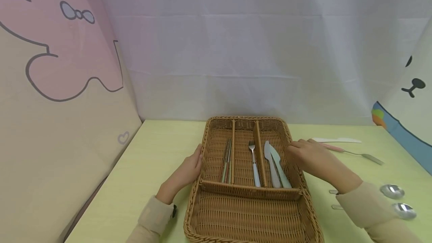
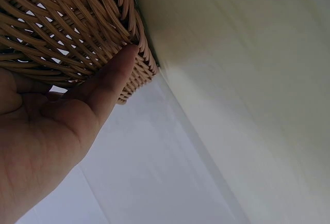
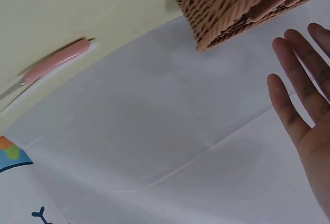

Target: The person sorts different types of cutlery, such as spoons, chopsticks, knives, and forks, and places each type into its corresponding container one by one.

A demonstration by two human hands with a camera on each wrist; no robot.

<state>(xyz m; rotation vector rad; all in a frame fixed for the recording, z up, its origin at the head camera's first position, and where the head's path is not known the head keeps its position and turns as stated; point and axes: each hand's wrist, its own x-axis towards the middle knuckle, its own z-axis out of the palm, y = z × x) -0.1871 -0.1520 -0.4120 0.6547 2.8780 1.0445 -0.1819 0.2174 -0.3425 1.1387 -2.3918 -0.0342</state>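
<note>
A brown woven basket (image 1: 248,213) with dividers sits on the table. My left hand (image 1: 186,168) rests against its left outer side; in the left wrist view a straight finger (image 2: 116,74) lies along the wicker. Over at the right rim is my right hand (image 1: 314,160), its fingers (image 3: 299,66) extended and spread beside the basket in the right wrist view, holding nothing. Inside the basket, chopsticks (image 1: 227,162) lie in the left compartment and a fork (image 1: 255,171) with a pale blue handle in the middle one. Two table knives (image 1: 274,171), grey and pale green, occupy the right compartment.
Right of the basket lie a white knife (image 1: 345,140) and a pink-handled fork (image 1: 354,153). Nearer the front are two spoons (image 1: 392,191), their handles partly hidden by my right sleeve. White cloth (image 1: 216,66) hangs behind the pale yellow table (image 1: 135,183).
</note>
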